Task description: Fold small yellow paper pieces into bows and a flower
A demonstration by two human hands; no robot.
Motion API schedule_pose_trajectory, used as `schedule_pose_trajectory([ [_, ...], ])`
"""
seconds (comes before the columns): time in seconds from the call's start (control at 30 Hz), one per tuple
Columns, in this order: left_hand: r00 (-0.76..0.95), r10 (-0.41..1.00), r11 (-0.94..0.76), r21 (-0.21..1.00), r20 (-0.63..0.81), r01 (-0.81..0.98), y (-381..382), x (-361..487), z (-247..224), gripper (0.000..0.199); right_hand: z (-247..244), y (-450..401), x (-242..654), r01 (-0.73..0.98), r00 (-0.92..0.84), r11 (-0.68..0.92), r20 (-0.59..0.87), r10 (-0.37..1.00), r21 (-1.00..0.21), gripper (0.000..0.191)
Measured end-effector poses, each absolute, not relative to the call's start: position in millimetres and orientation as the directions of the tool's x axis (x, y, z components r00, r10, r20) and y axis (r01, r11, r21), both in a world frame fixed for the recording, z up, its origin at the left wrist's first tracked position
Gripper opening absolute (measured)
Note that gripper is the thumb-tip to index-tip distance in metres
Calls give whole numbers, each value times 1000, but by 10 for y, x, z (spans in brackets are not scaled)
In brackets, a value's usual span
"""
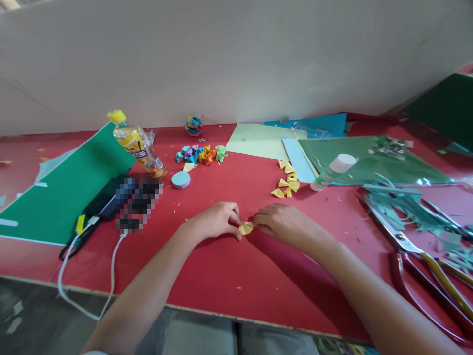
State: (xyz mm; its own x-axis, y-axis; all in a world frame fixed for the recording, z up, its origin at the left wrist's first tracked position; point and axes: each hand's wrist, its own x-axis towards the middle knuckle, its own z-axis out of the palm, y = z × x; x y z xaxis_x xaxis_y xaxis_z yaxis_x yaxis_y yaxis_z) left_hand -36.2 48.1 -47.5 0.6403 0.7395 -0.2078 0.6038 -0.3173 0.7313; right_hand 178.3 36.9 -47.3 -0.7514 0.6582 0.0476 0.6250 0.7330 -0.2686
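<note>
A small yellow paper piece [246, 228], creased and fan-like, lies low over the red tabletop between my hands. My left hand [218, 220] has its thumb and fingers closed at the paper's left edge. From the other side, the bent fingers of my right hand [283, 223] pinch the right edge, though their tips are partly hidden. Beyond my right hand sits a cluster of folded yellow paper pieces [286, 182]. Farther left are a stack of pale blue paper circles [181, 180], one loose yellow piece [188, 167] and a row of colourful folded paper pieces [203, 154].
A glue stick [334, 171] stands tilted beside green sheets [369, 158]. Large red-handled scissors [402, 244] lie at right near teal paper scraps [402, 204]. At left are a drink bottle [138, 145], a power bank [111, 197] and white cables [114, 266].
</note>
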Motion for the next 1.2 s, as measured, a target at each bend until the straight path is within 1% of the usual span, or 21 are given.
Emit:
schedule_pose_trajectory([
  [0.03,650,733,-334,727,-199,600,482,-364,-473,19,-471,362,1794,637,-741,719,33,670,-278,16],
  [0.1,669,721,-365,722,-180,587,489,-367,-469,19,-480,358,1824,642,-726,687,20,688,-339,16],
  [0.2,669,723,-373,716,-174,590,504,-365,-461,25,-525,377,1849,626,-695,626,32,718,-464,17],
  [0.27,659,730,-368,707,-182,604,508,-361,-456,30,-563,395,1833,621,-663,587,53,747,-520,17],
  [0.33,657,730,-367,703,-188,609,504,-354,-454,30,-596,404,1798,613,-648,571,67,759,-546,16],
  [0.4,656,734,-374,700,-177,608,496,-345,-457,22,-616,398,1762,615,-643,565,66,763,-549,16],
  [0.47,650,744,-392,686,-156,613,489,-333,-463,14,-619,383,1734,633,-635,563,61,770,-532,15],
  [0.53,643,753,-410,664,-141,626,484,-321,-464,12,-612,367,1718,654,-624,562,59,779,-506,13],
  [0.57,642,753,-415,655,-141,631,482,-316,-461,14,-608,362,1714,660,-625,567,58,778,-493,12],
  [0.7,637,757,-414,645,-148,642,475,-301,-436,34,-599,354,1710,671,-645,603,63,762,-431,10],
  [0.73,628,765,-405,652,-143,641,474,-298,-431,36,-596,355,1709,672,-650,614,66,757,-414,10],
  [0.83,584,804,-341,715,-115,610,480,-294,-435,32,-568,354,1703,671,-658,641,100,747,-372,12],
  [0.93,567,815,-255,801,-124,542,495,-298,-457,29,-526,347,1691,651,-678,700,191,710,-293,18],
  [1.0,583,800,-225,829,-142,511,499,-298,-469,26,-507,340,1682,624,-706,747,244,664,-228,21],
  [1.07,593,792,-227,833,-143,504,495,-291,-475,24,-509,336,1676,603,-719,768,272,640,-216,21],
  [1.1,588,798,-233,832,-132,504,490,-284,-475,23,-518,336,1675,601,-705,760,286,649,-247,19],
  [1.13,577,809,-241,830,-115,502,485,-275,-475,22,-531,340,1676,603,-672,737,304,675,-305,16],
  [1.2,536,842,-260,833,-52,489,474,-250,-470,20,-564,355,1679,599,-559,642,325,763,-478,11],
])
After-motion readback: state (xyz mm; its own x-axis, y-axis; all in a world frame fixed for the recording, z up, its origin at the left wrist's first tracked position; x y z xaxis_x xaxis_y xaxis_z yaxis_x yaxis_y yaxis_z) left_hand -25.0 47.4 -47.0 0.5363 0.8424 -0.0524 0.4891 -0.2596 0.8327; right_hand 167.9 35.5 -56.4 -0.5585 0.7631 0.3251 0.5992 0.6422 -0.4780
